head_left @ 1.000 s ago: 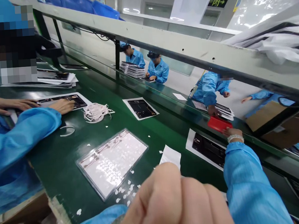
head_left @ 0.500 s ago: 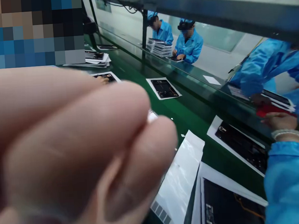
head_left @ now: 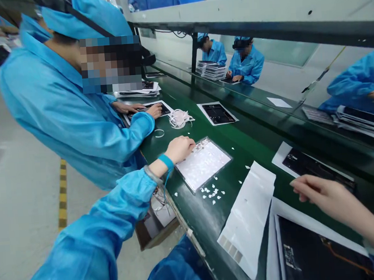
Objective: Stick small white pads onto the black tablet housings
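Observation:
My left hand (head_left: 181, 149), with a blue band at its wrist, is at the near left corner of a flat clear-edged tray (head_left: 204, 164) bearing whitish pieces. Its fingers are closed in a pinch; what they hold, if anything, is hidden. My right hand (head_left: 328, 196) hovers above a black flat panel (head_left: 316, 242) with an orange ribbon cable, lying on white sheets. Its fingers are drawn together, and I cannot see anything in them. Between my hands lies a long white strip sheet (head_left: 251, 212). Small white tabs (head_left: 213, 192) are scattered beside the tray.
Another black panel (head_left: 313, 165) lies behind my right hand. A co-worker (head_left: 75, 105) in blue works at my left, near a heap of white strips (head_left: 179, 118). A shelf beam (head_left: 262, 19) crosses overhead. Under the green table's edge stands a carton (head_left: 158, 236).
My left hand has dropped from right before the camera to the tray. My right hand has drawn back from a red thing at the far right, and the view has shifted left.

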Demonstrator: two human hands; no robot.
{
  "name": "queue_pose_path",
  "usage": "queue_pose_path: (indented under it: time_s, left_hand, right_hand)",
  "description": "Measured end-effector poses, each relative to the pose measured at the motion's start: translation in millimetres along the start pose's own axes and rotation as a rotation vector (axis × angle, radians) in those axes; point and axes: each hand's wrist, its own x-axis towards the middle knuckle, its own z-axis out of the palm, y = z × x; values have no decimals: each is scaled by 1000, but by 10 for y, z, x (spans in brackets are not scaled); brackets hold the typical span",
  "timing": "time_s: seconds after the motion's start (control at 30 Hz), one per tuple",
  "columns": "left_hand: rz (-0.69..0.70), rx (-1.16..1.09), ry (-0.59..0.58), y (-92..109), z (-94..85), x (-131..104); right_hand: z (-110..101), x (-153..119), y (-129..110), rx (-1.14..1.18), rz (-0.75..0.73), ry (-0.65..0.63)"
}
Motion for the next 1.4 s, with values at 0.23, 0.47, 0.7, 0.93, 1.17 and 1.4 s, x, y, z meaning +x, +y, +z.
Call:
queue_pose_path:
  time_s: [0.23, 0.47, 0.7, 0.93, 1.17, 1.4]
  left_hand:
    - [-50, 167, -70, 67, 439, 199]
    - [23, 152, 111, 144, 319, -9]
    - [251, 87, 279, 608, 308, -633]
    - [269, -1, 372, 491, 381, -801]
    - [254, -16, 385, 383, 464, -734]
    - [167, -12, 418, 430, 456, -727]
  right_hand:
    - [202, -390, -712, 142, -120, -327]
    - [643, -128, -1137, 486, -49, -363]
    - [1232, 324, -1617, 1182, 348, -437]
    - [1437, 329, -1746, 1033, 256, -388]
    - [1560, 385, -1737, 763, 63, -306]
    - [1441, 358, -1806, 367, -72, -97]
